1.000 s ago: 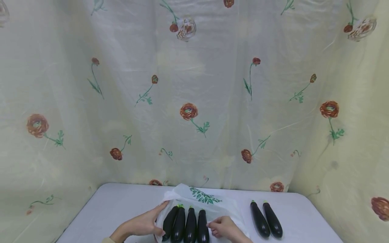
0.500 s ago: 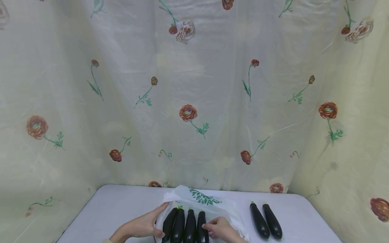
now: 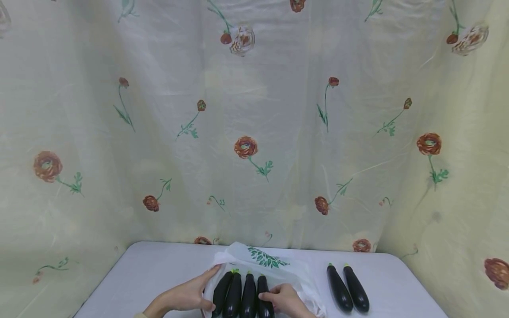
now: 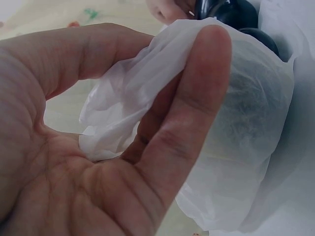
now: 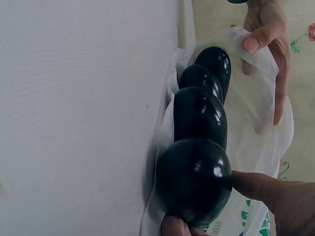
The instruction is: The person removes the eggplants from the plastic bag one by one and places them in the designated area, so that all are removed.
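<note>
The left hand (image 3: 192,292) pinches the white bag (image 3: 268,257); the right hand (image 3: 285,298) grips 1 eggplant (image 3: 263,285) inside, 3 other eggplants (image 3: 235,293) between the hands. Rightward, 2 loose eggplants (image 3: 339,289) lie on the bench (image 3: 175,261).

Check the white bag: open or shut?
Open. In the right wrist view, the white bag has its mouth spread, the left hand holding its edge, with four eggplants showing uncovered inside.
</note>
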Demonstrator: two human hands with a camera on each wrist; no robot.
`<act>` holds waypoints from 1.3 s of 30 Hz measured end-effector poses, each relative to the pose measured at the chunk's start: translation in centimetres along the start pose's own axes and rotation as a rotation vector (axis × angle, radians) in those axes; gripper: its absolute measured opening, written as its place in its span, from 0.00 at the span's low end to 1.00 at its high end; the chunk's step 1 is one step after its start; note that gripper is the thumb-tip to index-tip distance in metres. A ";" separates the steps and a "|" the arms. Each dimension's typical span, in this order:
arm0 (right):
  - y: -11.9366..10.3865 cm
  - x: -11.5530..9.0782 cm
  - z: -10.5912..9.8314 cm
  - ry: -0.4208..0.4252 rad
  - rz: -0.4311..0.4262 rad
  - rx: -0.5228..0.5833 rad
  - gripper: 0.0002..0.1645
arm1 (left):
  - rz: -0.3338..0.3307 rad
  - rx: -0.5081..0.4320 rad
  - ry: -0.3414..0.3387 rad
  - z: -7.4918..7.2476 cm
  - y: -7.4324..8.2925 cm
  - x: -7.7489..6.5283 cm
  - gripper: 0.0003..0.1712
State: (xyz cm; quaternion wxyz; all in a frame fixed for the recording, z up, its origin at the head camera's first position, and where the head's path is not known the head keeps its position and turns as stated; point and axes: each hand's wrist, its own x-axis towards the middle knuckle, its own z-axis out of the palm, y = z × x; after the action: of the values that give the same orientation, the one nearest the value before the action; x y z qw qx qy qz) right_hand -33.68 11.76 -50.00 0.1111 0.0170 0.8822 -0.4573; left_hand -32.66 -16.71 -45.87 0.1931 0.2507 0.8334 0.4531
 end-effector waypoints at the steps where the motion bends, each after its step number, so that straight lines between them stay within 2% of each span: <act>1: 0.0 0.1 0.1 0.008 -0.001 0.001 0.23 | 0.003 0.003 -0.001 0.0 -0.1 0.0 0.58; 7: 0.2 0.5 0.3 0.017 -0.003 0.003 0.19 | 0.010 0.029 0.009 0.0 -0.1 0.1 0.58; 18: 0.4 0.2 -0.5 -0.004 0.057 -0.011 0.23 | 0.000 0.031 0.021 0.1 0.1 0.1 0.59; 24: 0.8 0.0 -1.1 -0.014 0.016 -0.011 0.21 | -0.006 0.031 0.017 0.0 0.1 0.2 0.58; 31: 1.1 -0.5 -1.3 -0.024 0.049 -0.005 0.20 | 0.000 0.012 0.003 -0.1 0.0 0.0 0.58; 39: 1.1 -1.4 -1.9 -0.049 0.019 0.040 0.19 | 0.015 0.011 0.011 0.0 0.0 -0.1 0.58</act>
State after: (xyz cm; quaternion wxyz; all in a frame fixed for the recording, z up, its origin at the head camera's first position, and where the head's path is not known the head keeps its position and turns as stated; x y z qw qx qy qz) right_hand -32.52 14.03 -49.53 0.1365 0.0166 0.8697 -0.4741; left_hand -32.63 -16.78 -45.86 0.1840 0.2555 0.8351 0.4510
